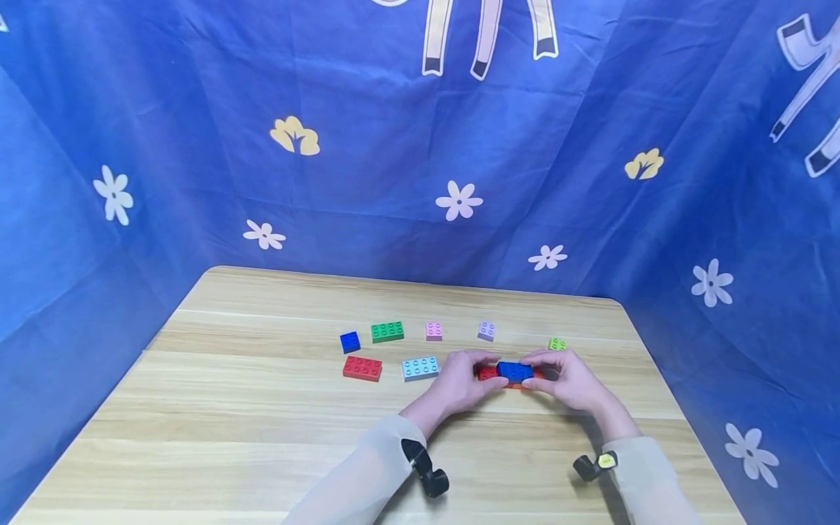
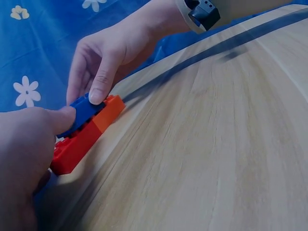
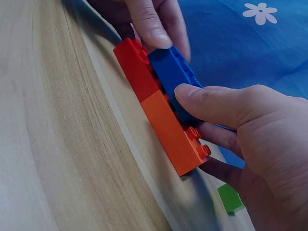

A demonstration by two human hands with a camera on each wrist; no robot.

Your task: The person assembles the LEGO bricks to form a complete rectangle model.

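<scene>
Both hands meet at a long blue toy brick (image 3: 171,77) that lies across the joint of a red brick (image 2: 77,148) and an orange brick (image 3: 171,132) standing end to end on the table. My left hand (image 1: 461,380) pinches the blue brick's left end between thumb and fingers. At its other end my right hand (image 1: 569,379) pinches it, thumb on the near side and fingers behind. In the right wrist view the blue brick sits slightly askew over the studs, and studs of both lower bricks show beyond its ends.
Left of the hands lie a light blue brick (image 1: 420,369) and another red brick (image 1: 362,368). Farther back are a small blue brick (image 1: 350,342), a green brick (image 1: 388,332), a pink brick (image 1: 434,332), a lilac brick (image 1: 486,331) and a lime brick (image 1: 557,343). A blue curtain (image 1: 367,175) surrounds the table.
</scene>
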